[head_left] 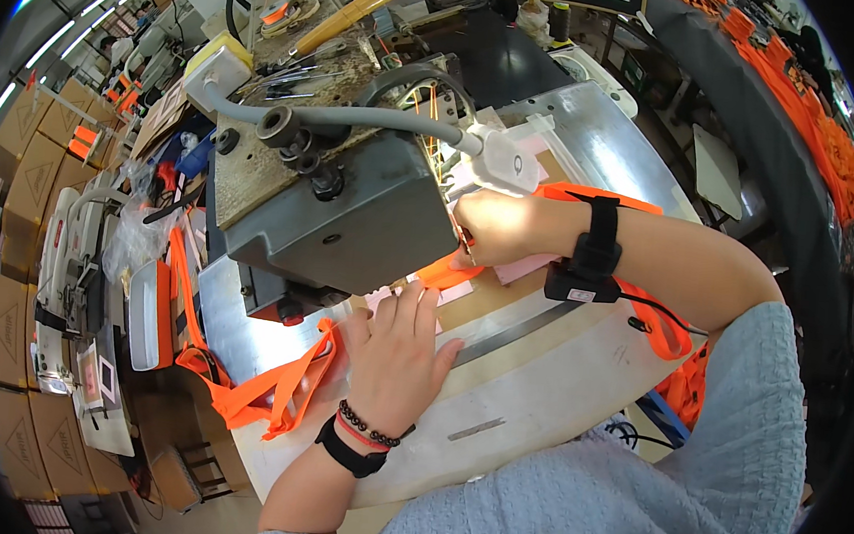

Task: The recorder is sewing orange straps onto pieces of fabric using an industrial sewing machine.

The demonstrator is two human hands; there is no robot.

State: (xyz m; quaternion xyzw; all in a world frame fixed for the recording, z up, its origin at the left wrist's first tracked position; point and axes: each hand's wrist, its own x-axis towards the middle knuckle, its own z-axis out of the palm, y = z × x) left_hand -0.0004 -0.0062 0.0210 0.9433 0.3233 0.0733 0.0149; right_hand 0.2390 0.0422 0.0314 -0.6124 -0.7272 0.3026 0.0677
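A dark grey sewing machine (351,216) stands in front of me, its head hiding part of the work. My left hand (395,355) lies flat with fingers stretched, fingertips at the near end of an orange webbing strap (439,272). Beyond it, my right hand (495,230) is closed beside the machine's needle side, under a lit lamp (504,161). A small dark and reddish thing shows at its fingers, too hidden to name. Pinkish-white pieces (455,293) lie flat by the strap. More orange webbing (282,386) hangs in loops at the table's left.
The pale table (548,387) curves around the machine. Tweezers and other tools (307,72) lie on the machine's top. An orange-and-white box (150,316) stands at left, near stacked cartons (11,325). Orange goods (810,116) cover a dark bench at far right.
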